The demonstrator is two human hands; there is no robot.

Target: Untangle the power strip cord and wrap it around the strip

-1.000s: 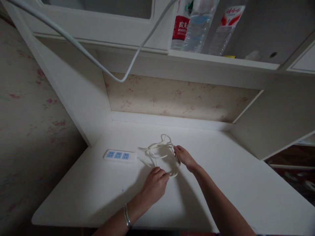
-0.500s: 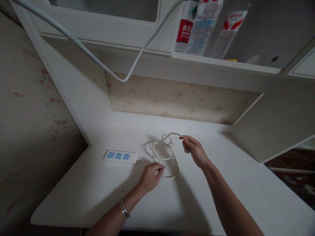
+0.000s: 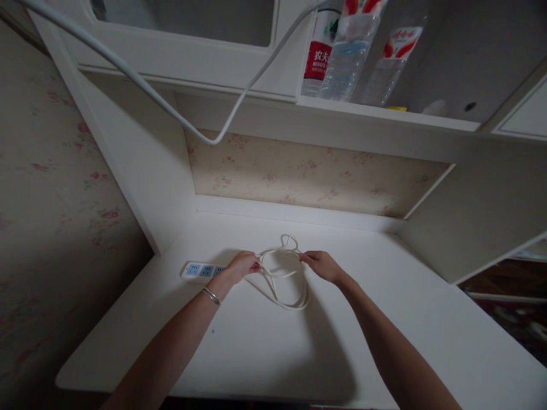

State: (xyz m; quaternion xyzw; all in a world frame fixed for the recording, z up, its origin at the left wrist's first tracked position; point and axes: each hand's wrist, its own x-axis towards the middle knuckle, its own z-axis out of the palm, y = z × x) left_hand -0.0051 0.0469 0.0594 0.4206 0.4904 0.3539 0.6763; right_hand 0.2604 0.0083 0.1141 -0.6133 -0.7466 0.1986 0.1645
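Observation:
A white power cord (image 3: pixel 285 307) lies in loose loops on the white desk. My left hand (image 3: pixel 241 266), with a silver bracelet at the wrist, is closed on the left side of the loops. On the right side, the fingers of my right hand (image 3: pixel 320 264) pinch the same cord. The white power strip (image 3: pixel 197 270) with blue socket faces rests to the left, its right end hidden behind my left hand.
The desk (image 3: pixel 239 359) runs up to a flowered wall panel (image 3: pixel 273 171). Above it, a shelf holds plastic bottles (image 3: pixel 348 57). A thick grey-white cable (image 3: pixel 171 108) hangs across the upper left, close to the camera. A side panel (image 3: pixel 132 154) stands at left.
My left hand has moved up and left from the front of the loops, now covering the strip's end. My right hand has come slightly left and down, toward the loops.

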